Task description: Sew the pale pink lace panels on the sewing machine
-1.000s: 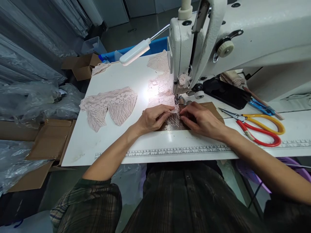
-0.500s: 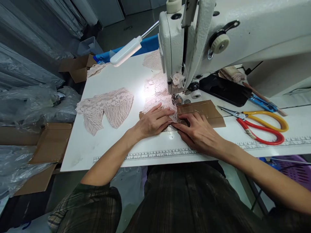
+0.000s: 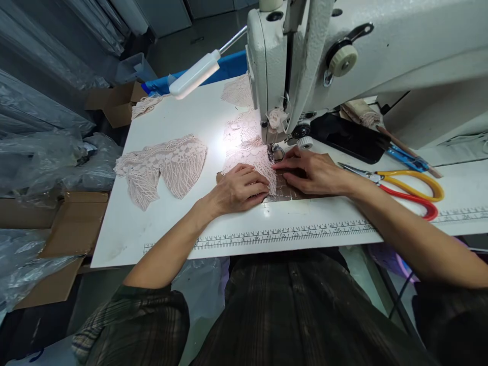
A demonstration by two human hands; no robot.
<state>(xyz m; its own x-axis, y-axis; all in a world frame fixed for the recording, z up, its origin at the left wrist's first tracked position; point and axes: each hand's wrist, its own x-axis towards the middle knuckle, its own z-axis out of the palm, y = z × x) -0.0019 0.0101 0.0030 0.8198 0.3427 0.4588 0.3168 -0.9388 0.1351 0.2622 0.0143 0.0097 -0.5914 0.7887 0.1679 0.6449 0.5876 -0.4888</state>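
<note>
Evidently, my left hand (image 3: pixel 241 189) lies flat, fingers together, to steady the pale-pink lace fabric (image 3: pixel 264 165). My right hand (image 3: pixel 310 171) spreads at its edge.

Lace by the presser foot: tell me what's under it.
A brown sheet shows past its right edge, partly under the right hand. What lies beneath the middle of the lace cannot be seen; the left hand also covers part of its near side.

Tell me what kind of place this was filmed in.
Probably a garment or sewing workshop: a large sewing machine stands on a white worktable with a printed ruler scale, cut pink lace lies on it, and scissors sit at the right.
</note>
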